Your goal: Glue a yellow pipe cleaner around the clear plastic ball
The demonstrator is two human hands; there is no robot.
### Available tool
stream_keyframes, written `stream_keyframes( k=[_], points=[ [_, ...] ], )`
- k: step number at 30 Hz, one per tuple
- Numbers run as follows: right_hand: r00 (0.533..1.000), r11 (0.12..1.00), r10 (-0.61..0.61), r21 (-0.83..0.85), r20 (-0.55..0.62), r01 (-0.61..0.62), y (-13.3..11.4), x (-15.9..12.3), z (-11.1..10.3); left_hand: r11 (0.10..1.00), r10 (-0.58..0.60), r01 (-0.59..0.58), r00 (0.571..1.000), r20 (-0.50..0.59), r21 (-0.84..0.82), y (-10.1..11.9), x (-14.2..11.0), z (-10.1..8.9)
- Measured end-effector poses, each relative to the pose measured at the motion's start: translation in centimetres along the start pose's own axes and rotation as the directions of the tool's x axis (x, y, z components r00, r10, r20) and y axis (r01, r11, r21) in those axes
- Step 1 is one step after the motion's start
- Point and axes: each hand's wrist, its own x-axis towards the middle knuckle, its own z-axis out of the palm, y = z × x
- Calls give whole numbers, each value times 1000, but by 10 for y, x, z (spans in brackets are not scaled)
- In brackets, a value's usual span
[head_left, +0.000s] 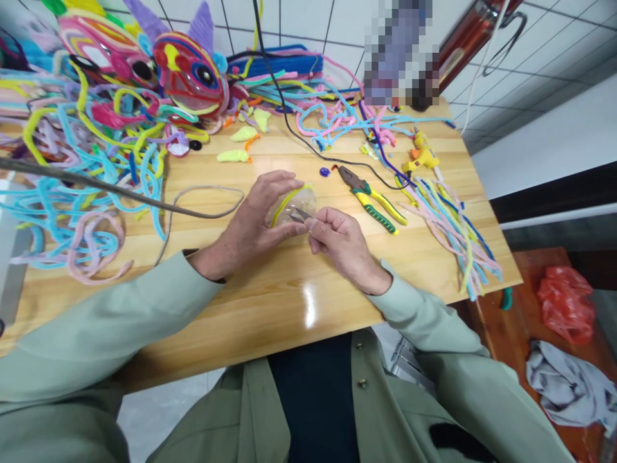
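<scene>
My left hand [250, 222] curls round a clear plastic dome [297, 204] with a yellow pipe cleaner strip on it, held just above the wooden table [270, 302]. My right hand [340, 241] is closed in a pinch on a small pair of metal snips [301, 214], whose tip touches the dome. Green-and-yellow pliers [373, 199] lie just right of my hands. A small blue bead [324, 172] sits beyond them.
Heaps of coloured pipe cleaners [91, 173] cover the left and back of the table, with a colourful fish-like figure [190, 71]. A yellow glue gun [420, 156] and loose pastel strands [453, 228] lie at right. A black cable [289, 122] crosses the table.
</scene>
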Motion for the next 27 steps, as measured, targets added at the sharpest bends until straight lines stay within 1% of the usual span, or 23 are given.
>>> stream_keyframes(
  k=[5,9,17,23,27],
  points=[
    [999,1000,-26,-8,-35,26,0,-3,6,1000,6,-6,1000,-27,4,-2,-1,2],
    [998,999,-35,-11,-47,35,1,-3,7,1000,-17,17,1000,-22,5,-2,-2,2],
    [992,997,-70,4,-107,71,6,-5,12,1000,29,-29,998,-47,-7,-3,-3,5],
    [993,997,-59,34,-102,63,6,-4,12,1000,-29,30,999,-37,6,-4,-2,6],
    [997,998,-49,42,-63,52,4,-2,7,999,-32,32,999,-10,3,-9,-1,5]
  ],
)
